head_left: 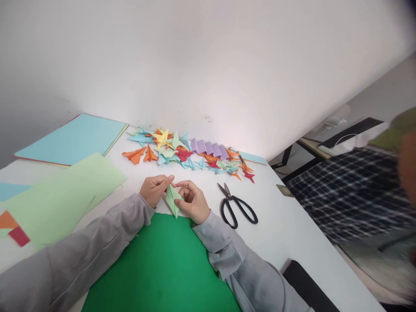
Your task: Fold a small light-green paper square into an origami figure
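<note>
A small light green folded paper (173, 201), long and pointed at its lower end, is held between both hands just above the back edge of a green sheet (162, 264). My left hand (156, 190) pinches its top end between thumb and fingers. My right hand (192, 201) grips its right side, the thumb lying on its face and the index finger reaching towards the left fingertips. A crease runs down the middle of the paper. Black-handled scissors (229, 197) lie partly opened on the white table to the right of my right hand.
Many colourful folded paper pieces (183, 154) lie along the wall. At left are a blue paper stack (78, 136), light green sheets (61, 199) and a red scrap (19, 236). A black object (307, 286) sits at lower right. Beyond the table is a person in checked clothing (341, 195).
</note>
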Available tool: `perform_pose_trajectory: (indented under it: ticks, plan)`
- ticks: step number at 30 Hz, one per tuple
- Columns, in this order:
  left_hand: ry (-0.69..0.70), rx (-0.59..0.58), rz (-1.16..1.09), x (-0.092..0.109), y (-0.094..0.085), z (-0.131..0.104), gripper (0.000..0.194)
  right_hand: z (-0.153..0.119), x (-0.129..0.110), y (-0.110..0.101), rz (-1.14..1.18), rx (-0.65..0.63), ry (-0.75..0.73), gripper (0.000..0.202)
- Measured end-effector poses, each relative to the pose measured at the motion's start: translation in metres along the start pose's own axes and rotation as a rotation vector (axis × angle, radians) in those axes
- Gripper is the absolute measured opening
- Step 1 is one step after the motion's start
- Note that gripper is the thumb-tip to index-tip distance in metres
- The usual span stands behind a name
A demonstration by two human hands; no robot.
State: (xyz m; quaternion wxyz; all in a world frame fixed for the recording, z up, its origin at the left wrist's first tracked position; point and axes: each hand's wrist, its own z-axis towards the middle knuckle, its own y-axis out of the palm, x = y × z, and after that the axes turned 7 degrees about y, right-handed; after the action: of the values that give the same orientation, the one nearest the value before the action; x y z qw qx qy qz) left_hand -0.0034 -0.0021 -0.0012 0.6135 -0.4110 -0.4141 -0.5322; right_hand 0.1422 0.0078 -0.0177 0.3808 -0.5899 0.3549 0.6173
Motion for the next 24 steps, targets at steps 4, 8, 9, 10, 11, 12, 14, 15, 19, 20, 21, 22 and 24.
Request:
perform_pose_trajectory:
  ticks: [4,8,9,10,11,12,14,15,19,20,21,22,24]
  plan:
    - [0.068,0.042,-0.032,-0.004,0.001,0.001,0.022,0.001,0.0,-0.001,0.02,0.023,0.0,0.033]
    - [0.164,0.055,0.019,-0.006,0.0,0.0,0.016,0.002,0.0,0.0,0.006,0.021,0.009,0.034]
    - [0.167,0.054,0.036,-0.006,0.0,0.0,0.019,0.002,0.0,0.0,-0.004,0.017,0.013,0.033]
    - [0.163,0.056,0.051,-0.005,-0.001,0.0,0.021,0.002,0.001,0.0,-0.016,0.013,0.017,0.031]
    - [0.153,0.055,0.064,-0.004,-0.001,0.0,0.023,0.002,0.001,0.001,-0.027,0.007,0.021,0.028]
    - [0.139,0.054,0.075,-0.002,-0.001,0.0,0.025,0.002,0.002,0.001,-0.037,0.001,0.027,0.025]
    - [0.117,0.053,0.099,0.001,-0.001,0.0,0.028,0.002,0.003,0.001,-0.042,-0.006,0.038,0.02]
    - [0.111,0.054,0.11,0.002,-0.001,0.0,0.029,0.002,0.003,0.001,-0.039,-0.009,0.044,0.019]
    - [0.084,0.063,0.131,0.006,-0.001,-0.001,0.034,0.001,0.002,0.002,-0.046,-0.014,0.061,0.019]
    - [0.065,0.063,0.128,0.006,-0.002,-0.001,0.035,0.001,0.001,0.002,-0.052,-0.015,0.068,0.018]
    - [0.041,0.061,0.122,0.006,-0.002,0.0,0.036,0.001,0.001,0.003,-0.053,-0.016,0.076,0.017]
    - [0.019,0.058,0.109,0.005,-0.003,0.0,0.037,0.001,0.0,0.003,-0.05,-0.015,0.084,0.016]
    - [-0.003,0.045,0.059,0.004,-0.003,0.0,0.035,0.001,0.0,0.003,-0.022,-0.001,0.092,0.016]
